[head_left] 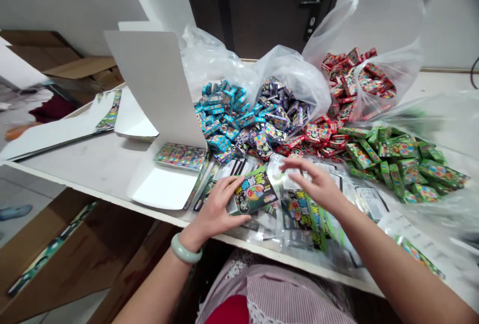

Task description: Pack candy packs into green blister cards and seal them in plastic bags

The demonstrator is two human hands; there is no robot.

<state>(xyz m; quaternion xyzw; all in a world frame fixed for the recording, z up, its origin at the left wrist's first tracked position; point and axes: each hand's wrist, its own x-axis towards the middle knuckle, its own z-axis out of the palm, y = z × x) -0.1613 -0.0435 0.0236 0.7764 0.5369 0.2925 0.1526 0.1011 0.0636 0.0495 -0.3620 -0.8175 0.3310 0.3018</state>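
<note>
My left hand (220, 206), with a pale green bangle at the wrist, grips the left end of a flat black-and-green printed packet (255, 192) above the table's front edge. Its thumb lies along the near side and its fingers along the far side. To the right, my right hand (312, 180) is open with fingers apart and nothing visible in it. Below that hand lie more black-and-green packets (297, 210) in clear plastic, overlapping each other. An upright white display box (149, 74) with a raised lid stands left of my left hand; a colourful printed strip (180, 156) shows inside it.
Behind my hands are piles of small boxes: blue (220, 109), purple (277, 109), red (346, 82) and green (404, 159), spilling from clear plastic bags (295, 72). White card (56, 137) lies at left. Open cardboard cartons (71, 254) stand below the table's left front edge.
</note>
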